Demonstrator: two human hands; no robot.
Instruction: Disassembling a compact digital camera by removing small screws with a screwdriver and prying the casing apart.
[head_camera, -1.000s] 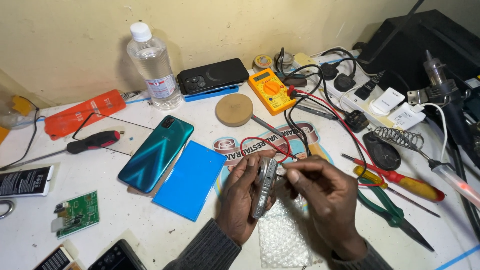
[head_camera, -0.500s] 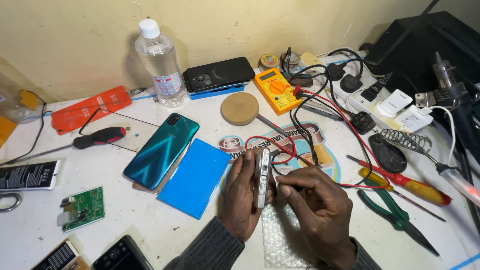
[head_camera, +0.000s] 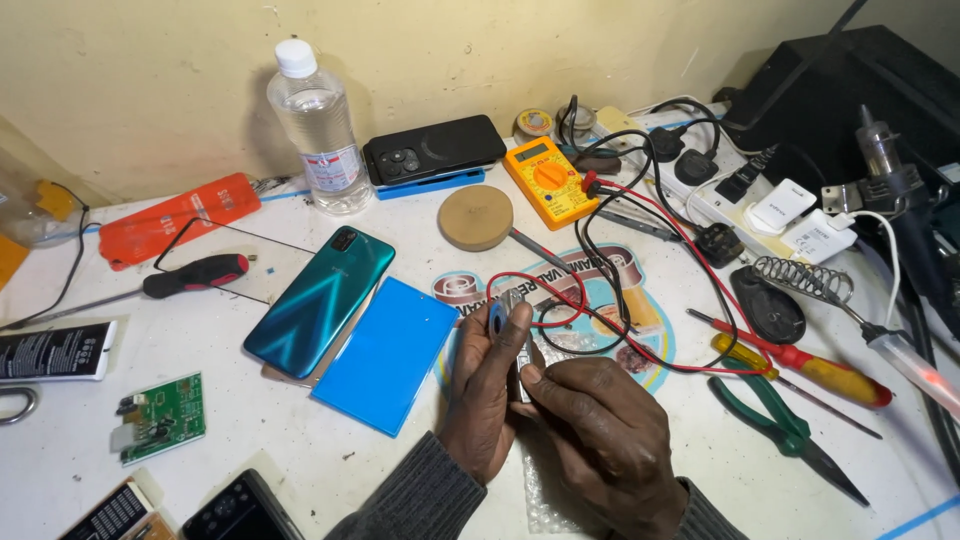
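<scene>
Both my hands meet at the lower middle of the white workbench. My left hand (head_camera: 487, 395) holds a small grey metal device (head_camera: 514, 330) upright on its edge, with a blue tip showing at its top. My right hand (head_camera: 600, 440) pinches the same device from the right side. Red and black probe leads (head_camera: 600, 300) loop just behind it. A teal phone (head_camera: 320, 300) and a blue rectangular panel (head_camera: 385, 352) lie to the left of my hands.
A yellow multimeter (head_camera: 547, 180), a clear bottle (head_camera: 317, 130), a black phone (head_camera: 432, 148) and a round wooden disc (head_camera: 477, 216) lie farther back. Green pliers (head_camera: 785, 430), a red-and-yellow screwdriver (head_camera: 800, 360), a soldering iron stand (head_camera: 800, 282) and a power strip (head_camera: 740, 205) crowd the right. A green circuit board (head_camera: 160, 418) sits at left.
My hands have turned the grey device from lying tilted in my palm to standing upright on edge, and they have drawn slightly closer together.
</scene>
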